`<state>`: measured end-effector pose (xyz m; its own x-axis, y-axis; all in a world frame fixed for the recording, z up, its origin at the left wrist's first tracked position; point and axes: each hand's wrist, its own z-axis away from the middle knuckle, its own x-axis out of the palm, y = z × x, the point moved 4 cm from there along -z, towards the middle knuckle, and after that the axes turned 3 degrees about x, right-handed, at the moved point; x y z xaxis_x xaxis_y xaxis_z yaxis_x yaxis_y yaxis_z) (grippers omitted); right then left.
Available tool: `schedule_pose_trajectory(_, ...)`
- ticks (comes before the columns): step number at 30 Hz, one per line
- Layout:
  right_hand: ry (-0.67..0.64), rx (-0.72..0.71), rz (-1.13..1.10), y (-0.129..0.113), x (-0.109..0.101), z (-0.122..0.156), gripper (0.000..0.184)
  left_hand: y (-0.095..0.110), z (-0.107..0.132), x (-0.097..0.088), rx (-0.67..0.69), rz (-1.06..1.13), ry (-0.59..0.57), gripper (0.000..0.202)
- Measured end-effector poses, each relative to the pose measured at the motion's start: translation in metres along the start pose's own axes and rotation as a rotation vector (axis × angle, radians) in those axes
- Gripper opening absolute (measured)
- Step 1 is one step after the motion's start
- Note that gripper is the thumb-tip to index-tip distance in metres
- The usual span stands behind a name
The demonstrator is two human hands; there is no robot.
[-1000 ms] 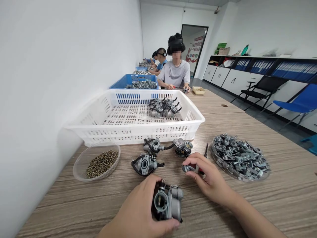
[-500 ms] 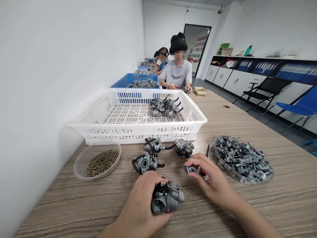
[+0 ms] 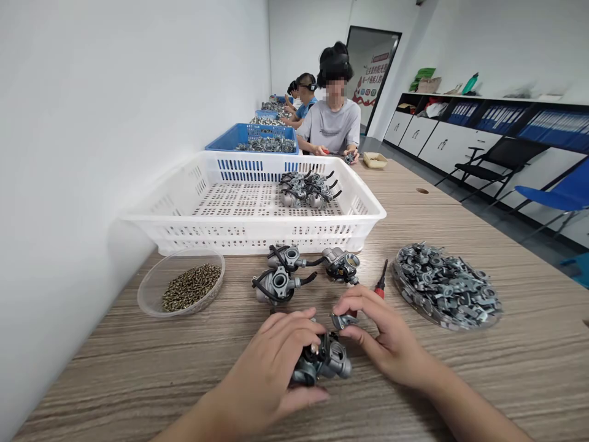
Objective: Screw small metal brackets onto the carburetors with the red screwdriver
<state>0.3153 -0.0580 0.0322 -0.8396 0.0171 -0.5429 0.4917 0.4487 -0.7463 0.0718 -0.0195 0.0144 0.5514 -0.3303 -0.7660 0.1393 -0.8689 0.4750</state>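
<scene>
My left hand (image 3: pixel 271 368) is closed around a grey metal carburetor (image 3: pixel 327 362) held just above the wooden table. My right hand (image 3: pixel 381 334) pinches a small grey metal bracket (image 3: pixel 343 320) right above the carburetor. A red-handled screwdriver (image 3: pixel 381 283) lies on the table just behind my right hand. Three more carburetors (image 3: pixel 280 284) with black hoses lie on the table beyond my hands.
A white perforated basket (image 3: pixel 193 227) holds several carburetors. A clear bowl of small brass screws (image 3: pixel 186 288) sits at the left, a clear dish of grey metal brackets (image 3: pixel 444 287) at the right. Other people work farther along the table (image 3: pixel 460 227), beside blue crates (image 3: pixel 251 138).
My left hand turned and tilted the carburetor. My right hand moved the bracket left, close over it. The camera view shifted slightly.
</scene>
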Motion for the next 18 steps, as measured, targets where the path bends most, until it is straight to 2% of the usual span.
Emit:
schedule_pose_trajectory(5,0.032,0.011,0.033,0.004,-0.004,0.000,0.025,0.005,0.002,0.000,-0.030,-0.015,-0.060,0.053)
schedule_pose_trajectory(13,0.036,0.039,0.053,0.012,-0.002,-0.003,0.024,0.004,-0.004,-0.006,-0.164,0.015,-0.102,0.073)
schedule_pose_trajectory(18,0.015,0.042,0.039,0.009,-0.001,-0.004,0.023,0.001,-0.004,-0.010,-0.192,0.110,-0.152,0.075)
